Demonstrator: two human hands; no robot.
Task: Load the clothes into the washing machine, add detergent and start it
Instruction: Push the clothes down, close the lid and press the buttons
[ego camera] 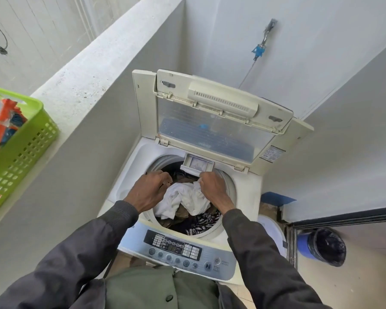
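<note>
Right hand (pixel 212 188) grips the crumpled white cloth garment (pixel 183 199) inside the open cream plastic top-loading washing machine (pixel 247 192); left hand (pixel 148 190) curls beside it, hold undetermined. Loading step in hand; next, detergent likely goes into the small white plastic drawer (pixel 197 163).

The washing machine (pixel 247 192) stands in the corner before me, its lid (pixel 210 121) up at the back. The clothes (pixel 187 197) lie in the drum (pixel 229 186), under my left hand (pixel 151 190) and gripped by my right hand (pixel 212 186). The soap drawer (pixel 197 163) sticks out over the drum's back edge. A basket (pixel 25 152) sits on the ledge (pixel 80 81) to the left. A bin (pixel 302 244) stands on the floor (pixel 343 286) to the right.
</note>
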